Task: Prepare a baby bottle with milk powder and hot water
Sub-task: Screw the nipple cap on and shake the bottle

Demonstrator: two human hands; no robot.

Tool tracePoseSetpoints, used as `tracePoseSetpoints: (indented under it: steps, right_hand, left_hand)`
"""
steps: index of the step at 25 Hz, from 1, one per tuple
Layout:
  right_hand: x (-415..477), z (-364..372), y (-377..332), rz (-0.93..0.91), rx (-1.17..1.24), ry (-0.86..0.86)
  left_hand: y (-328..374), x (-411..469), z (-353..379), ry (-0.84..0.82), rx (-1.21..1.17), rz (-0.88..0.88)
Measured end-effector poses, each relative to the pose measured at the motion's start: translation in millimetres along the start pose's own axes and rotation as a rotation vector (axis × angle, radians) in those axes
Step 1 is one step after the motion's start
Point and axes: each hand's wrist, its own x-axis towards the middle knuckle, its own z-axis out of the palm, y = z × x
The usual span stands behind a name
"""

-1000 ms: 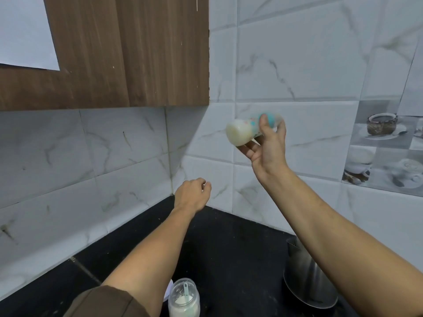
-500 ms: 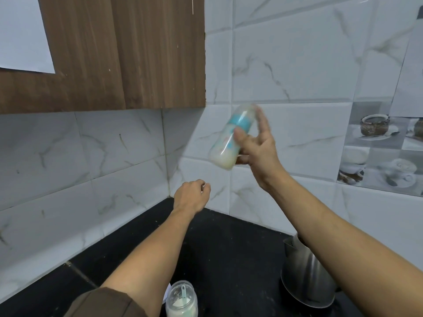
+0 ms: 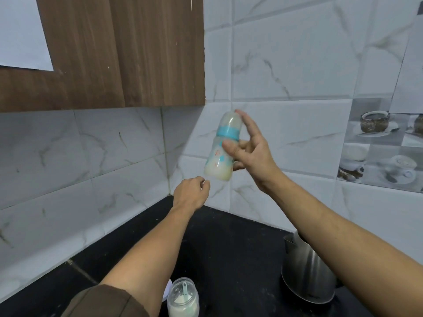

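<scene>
Milky-white liquid fills the lower part of the baby bottle [image 3: 219, 154], which the right hand [image 3: 251, 154] holds in the air before the tiled wall, above the back corner of the black desk [image 3: 229, 248]. Half a second earlier the bottle leaned with its cap to the right; a second ago it lay almost level. It now stands nearly upright, teal collar and cap on top. The thumb presses across its front, the forefinger reaches up beside the cap, and the remaining fingers curl behind it. The left hand [image 3: 191, 194] has kept its place below the bottle, apart from it, its fingers loosely curled with nothing seen in them.

On view are one bottle, one powder jar [image 3: 183, 298] with one scoop [image 3: 184, 287] inside, one steel kettle [image 3: 306, 277] and two hands. The bottle's print is blurred. The frame's lower edge cuts off the jar, the right forearm covers part of the kettle, and a white object behind the left forearm cannot be made out.
</scene>
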Motion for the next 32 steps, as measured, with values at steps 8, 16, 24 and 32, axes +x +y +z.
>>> tracePoseSetpoints:
  steps: [8, 16, 24, 32]
  right_hand:
    - [1.6, -6.4, -1.0, 0.034, -0.079, -0.1]
    - [15.9, -14.7, -5.2, -0.005, 0.146, 0.165]
    - [23.3, -12.6, -11.2, -0.031, 0.299, 0.342]
    - [19.6, -11.2, -3.1, 0.033, 0.278, 0.269]
  left_hand:
    - [2.0, 1.7, -0.6, -0.017, 0.008, -0.014]
    - [6.4, 4.8, 3.0, -0.014, -0.018, -0.004]
    - [7.2, 5.8, 3.8, 0.0, -0.026, -0.004]
    - [4.8, 6.0, 5.8, 0.005, -0.028, 0.009]
